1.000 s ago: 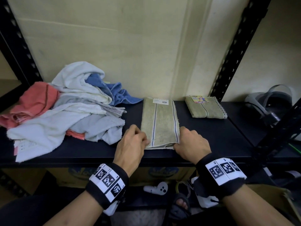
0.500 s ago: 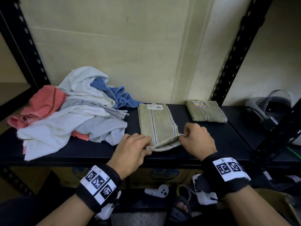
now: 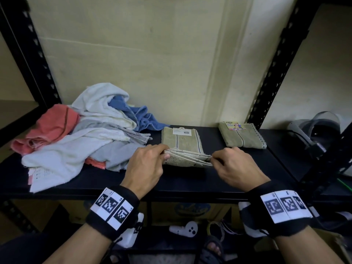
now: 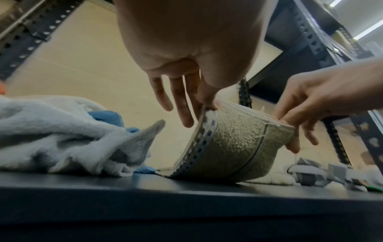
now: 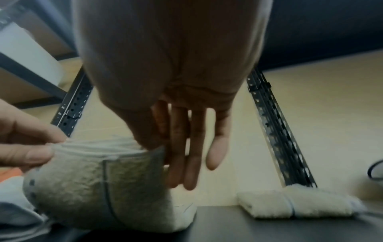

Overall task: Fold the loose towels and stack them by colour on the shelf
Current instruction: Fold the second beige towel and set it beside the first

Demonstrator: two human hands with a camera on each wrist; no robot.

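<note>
Head view: The olive towel (image 3: 181, 143) lies on the black shelf (image 3: 190, 180) between the two hands, its long axis running from the shelf's front edge toward the back wall, stripes parallel to that axis and a white label at the far end. Its near end is raised off the shelf and doubled back toward the far end. The left hand (image 3: 144, 168) pinches the left corner of the raised edge; the right hand (image 3: 236, 168) pinches the right corner. A second, folded olive towel (image 3: 242, 137) lies to the right near the rear upright, apart from the first. A loose pile of towels (image 3: 82, 138), white, grey, blue and coral, occupies the left part of the shelf, just beside the left hand. A headset (image 3: 316, 134) sits at far right. Below the shelf, a white controller (image 3: 184, 228) is visible.

Left wrist view: The left hand (image 4: 186, 65) grips the towel edge between thumb and index finger, the other fingers (image 4: 178, 106) extended and clear of the cloth. The olive towel (image 4: 234, 144) curves upward from the shelf. The right hand (image 4: 311, 104) holds the opposite corner.

Right wrist view: The right hand (image 5: 172, 81) pinches its corner with thumb against fingers. The olive towel (image 5: 93, 188) bulges below; the folded olive towel (image 5: 294, 203) lies to the right.
</note>
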